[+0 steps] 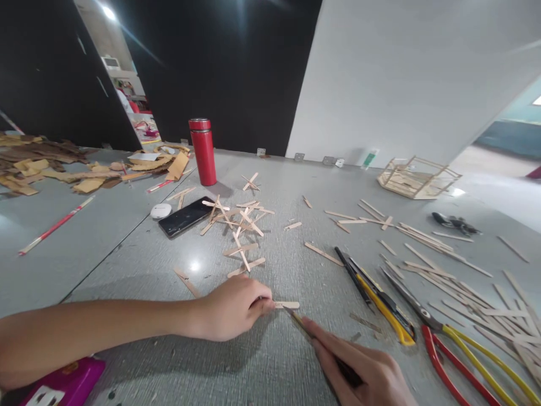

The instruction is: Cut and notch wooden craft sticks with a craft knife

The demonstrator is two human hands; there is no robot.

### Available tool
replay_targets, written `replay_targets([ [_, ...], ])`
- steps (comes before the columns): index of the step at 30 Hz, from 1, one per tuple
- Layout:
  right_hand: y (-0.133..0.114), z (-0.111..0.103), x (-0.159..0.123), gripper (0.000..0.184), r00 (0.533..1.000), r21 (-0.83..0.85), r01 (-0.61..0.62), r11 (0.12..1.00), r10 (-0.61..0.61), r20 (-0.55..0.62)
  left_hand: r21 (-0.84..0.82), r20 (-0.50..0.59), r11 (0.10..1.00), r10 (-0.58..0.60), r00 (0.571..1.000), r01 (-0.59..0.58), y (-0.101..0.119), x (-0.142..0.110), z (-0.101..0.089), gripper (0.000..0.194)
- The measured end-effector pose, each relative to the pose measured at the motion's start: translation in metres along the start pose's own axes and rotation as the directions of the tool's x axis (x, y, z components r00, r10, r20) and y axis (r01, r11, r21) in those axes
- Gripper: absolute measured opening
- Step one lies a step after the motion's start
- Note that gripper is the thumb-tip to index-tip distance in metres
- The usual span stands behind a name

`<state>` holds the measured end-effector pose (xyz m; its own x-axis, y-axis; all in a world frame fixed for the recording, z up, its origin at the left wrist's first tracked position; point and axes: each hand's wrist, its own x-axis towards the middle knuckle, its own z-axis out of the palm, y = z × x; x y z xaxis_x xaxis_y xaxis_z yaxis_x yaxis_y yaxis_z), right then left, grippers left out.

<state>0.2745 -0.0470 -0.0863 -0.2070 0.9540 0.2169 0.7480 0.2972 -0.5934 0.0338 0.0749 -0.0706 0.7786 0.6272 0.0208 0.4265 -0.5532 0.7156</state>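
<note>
My left hand is closed, pinching a wooden craft stick just above the grey table. The stick's rounded end sticks out to the right and bears small dark marks. In my right hand is a slim pointed tool, perhaps a craft knife, its dark tip touching or very near the stick. Fingers hide most of its handle. Beyond my left hand lies a loose heap of crossed craft sticks. A yellow and black box cutter rests to the right of my right hand.
Scissors with red and yellow handles lie at right beside many scattered sticks. Farther back stand a red flask and a stick frame. A phone, white case and cardboard scraps are leftward.
</note>
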Motion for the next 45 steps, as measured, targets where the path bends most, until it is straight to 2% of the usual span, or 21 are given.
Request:
replay_targets([
  [7,0.002,0.003,0.001,0.039,0.999,-0.053,0.042,0.998,-0.042,0.006,0.026,0.006,1.000,0.011,1.000,-0.012,0.000,-0.001,0.001,0.040],
  [13,0.001,0.002,-0.002,0.042,0.996,-0.108,0.068,0.992,-0.061,0.070,0.054,0.008,0.998,0.020,1.000,-0.020,-0.001,-0.002,0.003,0.040],
  [17,-0.008,0.001,0.004,0.045,0.993,-0.144,0.078,0.986,-0.065,0.094,0.086,-0.002,0.996,0.033,0.999,-0.033,-0.001,-0.004,0.006,0.038],
  [23,-0.024,-0.005,0.024,0.038,0.996,-0.235,0.042,0.971,-0.021,0.088,0.107,0.003,0.993,0.043,0.999,-0.043,-0.001,-0.005,0.008,0.038],
  [26,-0.021,-0.007,0.018,0.042,0.989,-0.267,0.118,0.956,-0.089,0.116,0.106,0.014,0.993,0.051,0.999,-0.052,0.000,-0.003,0.006,0.038],
  [29,-0.014,-0.007,0.008,0.057,0.953,-0.344,0.290,0.893,-0.237,0.188,0.109,0.015,0.992,0.054,0.998,-0.055,0.000,-0.002,0.004,0.038],
  [31,-0.012,-0.009,0.006,0.064,0.934,-0.359,0.340,0.869,-0.266,0.239,0.113,0.012,0.992,0.050,0.999,-0.052,0.001,-0.002,0.004,0.038],
  [33,-0.013,-0.011,0.012,0.060,0.940,-0.314,0.301,0.901,-0.224,0.256,0.115,0.010,0.992,0.047,0.999,-0.048,0.001,-0.002,0.004,0.038],
  [36,-0.019,-0.016,0.027,0.045,0.970,-0.219,0.149,0.964,-0.100,0.223,0.120,0.001,0.992,0.046,0.999,-0.046,0.001,-0.002,0.005,0.037],
  [39,-0.024,-0.021,0.040,0.041,0.979,-0.156,0.030,0.987,0.002,0.205,0.120,0.000,0.991,0.059,0.998,-0.058,0.001,-0.003,0.006,0.037],
  [42,-0.024,-0.020,0.041,0.041,0.979,-0.129,-0.001,0.992,0.028,0.203,0.123,0.000,0.990,0.069,0.998,-0.069,0.000,-0.003,0.006,0.036],
  [45,-0.019,-0.013,0.031,0.043,0.984,-0.155,0.051,0.987,-0.023,0.178,0.129,0.000,0.989,0.074,0.997,-0.074,-0.002,-0.004,0.007,0.036],
])
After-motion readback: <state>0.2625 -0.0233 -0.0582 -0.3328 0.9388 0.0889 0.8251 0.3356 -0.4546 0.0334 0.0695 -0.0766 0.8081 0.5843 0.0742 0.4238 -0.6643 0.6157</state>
